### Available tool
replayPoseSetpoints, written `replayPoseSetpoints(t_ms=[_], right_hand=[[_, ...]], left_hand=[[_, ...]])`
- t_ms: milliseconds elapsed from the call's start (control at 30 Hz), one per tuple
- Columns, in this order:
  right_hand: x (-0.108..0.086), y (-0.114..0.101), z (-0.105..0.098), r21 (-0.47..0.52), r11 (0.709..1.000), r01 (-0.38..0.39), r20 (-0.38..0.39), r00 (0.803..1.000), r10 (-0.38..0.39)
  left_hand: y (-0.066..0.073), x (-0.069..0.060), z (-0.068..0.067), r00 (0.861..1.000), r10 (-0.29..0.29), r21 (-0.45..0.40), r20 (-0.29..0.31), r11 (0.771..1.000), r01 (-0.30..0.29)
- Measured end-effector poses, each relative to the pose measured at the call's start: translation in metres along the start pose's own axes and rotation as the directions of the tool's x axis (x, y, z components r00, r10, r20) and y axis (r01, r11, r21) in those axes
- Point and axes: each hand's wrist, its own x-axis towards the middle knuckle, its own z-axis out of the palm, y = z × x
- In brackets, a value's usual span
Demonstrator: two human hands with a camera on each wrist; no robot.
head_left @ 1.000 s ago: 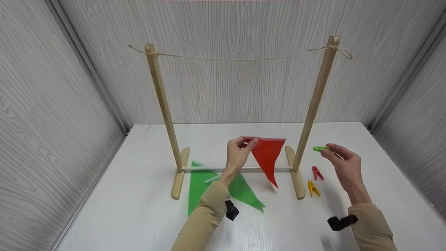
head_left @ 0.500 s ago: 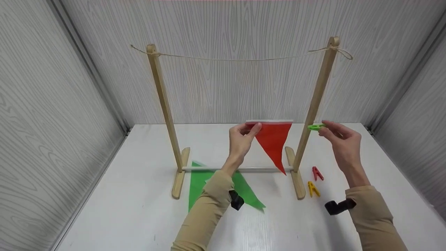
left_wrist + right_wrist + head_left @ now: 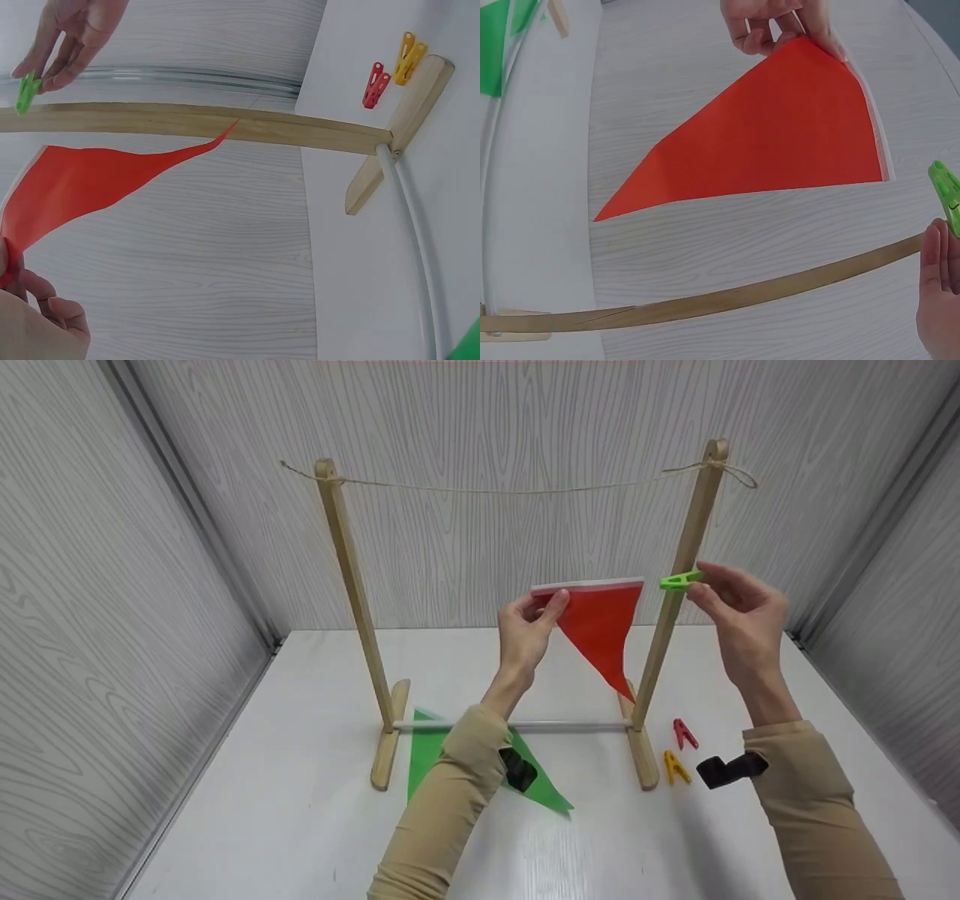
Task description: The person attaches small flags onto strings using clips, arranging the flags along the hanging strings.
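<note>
Between thumb and fingers my left hand (image 3: 523,634) pinches the upper left corner of a red triangular pennant (image 3: 602,622), whose point hangs down to the right. A white strip runs along the pennant's top edge. My right hand (image 3: 742,619) holds a green clothespin (image 3: 681,581) by one end, in front of the right wooden post (image 3: 664,641). A gap separates the clothespin from the pennant. Both hands are below the string (image 3: 517,493) tied between the posts. In the right wrist view the red pennant (image 3: 772,135) spreads out beside the green clothespin (image 3: 946,196).
A red clothespin (image 3: 684,733) and a yellow clothespin (image 3: 676,767) lie right of the stand's foot. Green pennants (image 3: 536,780) lie under the white crossbar (image 3: 570,724), partly hidden by my left arm. The left post (image 3: 352,592) stands at the other end.
Both hands have risen toward the string, the left with the red pennant, the right with the green clothespin. The pennant has also shifted slightly right. The other clothespins have stayed put.
</note>
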Motion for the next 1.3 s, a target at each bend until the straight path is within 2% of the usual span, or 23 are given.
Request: replayPoseSetpoints(t_ms=[200,600,833,967,1033,1300], right_hand=[[0.016,-0.014,0.013,0.012,0.997,0.081,0.027,0.996,-0.082],[0.043,-0.038,0.033,-0.02,0.995,0.097,0.028,0.995,-0.096],[0.059,-0.049,0.035,-0.033,0.986,0.164,0.112,0.981,-0.159],[0.068,-0.054,0.037,-0.022,0.987,0.162,0.14,0.978,-0.157],[0.071,-0.056,0.038,-0.048,0.983,0.179,0.15,0.974,-0.17],[0.08,-0.064,0.047,-0.079,0.986,0.144,0.111,0.985,-0.135]], left_hand=[[0.014,0.007,0.004,0.999,0.034,-0.007,0.013,0.999,-0.033],[0.042,0.021,0.015,0.998,0.058,-0.019,-0.002,0.998,-0.058],[0.053,0.032,0.019,0.997,0.081,-0.046,0.001,0.996,-0.08],[0.059,0.035,0.02,0.996,0.087,-0.043,-0.003,0.995,-0.087],[0.063,0.037,0.022,0.996,0.091,-0.044,-0.008,0.995,-0.091],[0.075,0.042,0.028,0.994,0.11,-0.044,-0.005,0.993,-0.11]])
